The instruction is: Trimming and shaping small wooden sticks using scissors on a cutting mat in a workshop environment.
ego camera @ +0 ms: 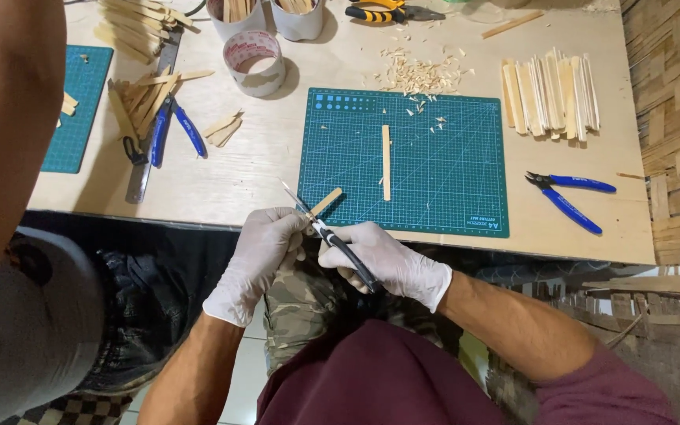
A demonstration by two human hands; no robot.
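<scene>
Both my hands wear white gloves and meet just off the table's near edge. My left hand [257, 256] pinches a short flat wooden stick [324, 202] that slants up over the corner of the green cutting mat [450, 189]. My right hand [391, 260] grips a black-handled craft knife [332, 236], its blade lying against the stick near my left fingers. A longer wooden stick [386, 162] lies upright on the mat, with wood shavings [419, 77] scattered beyond it.
Blue flush cutters [570, 197] lie right of the mat, under a row of flat sticks [551, 96]. To the left sit a tape roll [253, 63], blue pliers [173, 130], a metal ruler [151, 142], more sticks and a second mat [80, 102]. Another person's arm [9, 118] fills the left.
</scene>
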